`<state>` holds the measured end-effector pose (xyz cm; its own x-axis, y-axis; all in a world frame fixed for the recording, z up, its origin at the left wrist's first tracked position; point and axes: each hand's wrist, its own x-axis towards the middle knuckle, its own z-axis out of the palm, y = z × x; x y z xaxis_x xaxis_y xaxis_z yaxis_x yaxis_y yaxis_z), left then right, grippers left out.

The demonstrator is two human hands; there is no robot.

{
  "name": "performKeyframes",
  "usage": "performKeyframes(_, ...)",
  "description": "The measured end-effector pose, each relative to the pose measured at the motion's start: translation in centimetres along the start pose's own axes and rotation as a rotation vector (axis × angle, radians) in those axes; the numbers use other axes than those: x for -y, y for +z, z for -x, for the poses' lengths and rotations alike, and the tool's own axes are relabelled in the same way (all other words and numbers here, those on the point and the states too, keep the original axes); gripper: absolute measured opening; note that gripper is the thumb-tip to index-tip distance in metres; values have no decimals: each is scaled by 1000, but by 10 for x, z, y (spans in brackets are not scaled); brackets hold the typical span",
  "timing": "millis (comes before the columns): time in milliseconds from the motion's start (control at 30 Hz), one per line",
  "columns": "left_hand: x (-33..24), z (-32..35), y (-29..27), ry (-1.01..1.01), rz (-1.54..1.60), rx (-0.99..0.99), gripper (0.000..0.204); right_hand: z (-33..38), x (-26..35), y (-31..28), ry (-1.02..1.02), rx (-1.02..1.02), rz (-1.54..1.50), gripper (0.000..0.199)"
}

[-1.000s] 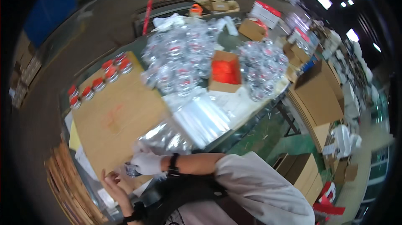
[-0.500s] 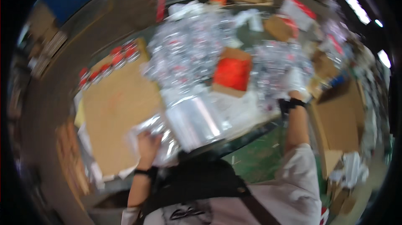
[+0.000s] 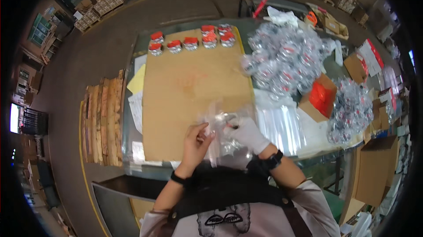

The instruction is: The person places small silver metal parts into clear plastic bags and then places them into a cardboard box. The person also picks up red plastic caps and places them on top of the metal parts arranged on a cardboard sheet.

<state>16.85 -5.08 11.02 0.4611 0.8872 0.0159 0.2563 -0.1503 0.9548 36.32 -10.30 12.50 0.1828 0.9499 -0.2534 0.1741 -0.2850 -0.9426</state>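
Observation:
At the near edge of the cardboard sheet [image 3: 189, 100] I have a clear plastic bag [image 3: 217, 142] in front of me. My left hand [image 3: 197, 143], bare, pinches the bag's left side between thumb and fingers. A white glove covers my right hand [image 3: 249, 133], whose fingers are closed at the bag's mouth. Something clear and shiny [image 3: 230, 145] shows below those fingers; what exactly the right hand grips is blurred. Along the sheet's far edge stand several small round silver-and-clear packs with red tops [image 3: 191, 43].
Right of the sheet lie flat clear bags [image 3: 280, 124] and a large heap of clear-wrapped round packs [image 3: 286, 56]. A small carton of red pieces [image 3: 320, 98] stands beside a second heap [image 3: 350, 109]. Wooden boards [image 3: 104, 122] lean at left; an open cardboard box [image 3: 374, 166] is at right.
My right hand has come from the right-hand heap to the bag at my left hand. My view has swung left, so the table appears further right.

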Motion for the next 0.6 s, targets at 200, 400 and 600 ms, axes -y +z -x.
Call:
performKeyframes(200,31,-4,-117,-305,557,9,27,-59,69,107,236,266,-269,25)
performKeyframes(400,40,-18,-266,-281,347,-587,15,-243,67,62,-424,-129,761,28)
performKeyframes(600,24,-46,-305,-140,-68,-489,8,-404,4,-25,-28,-356,1234,21)
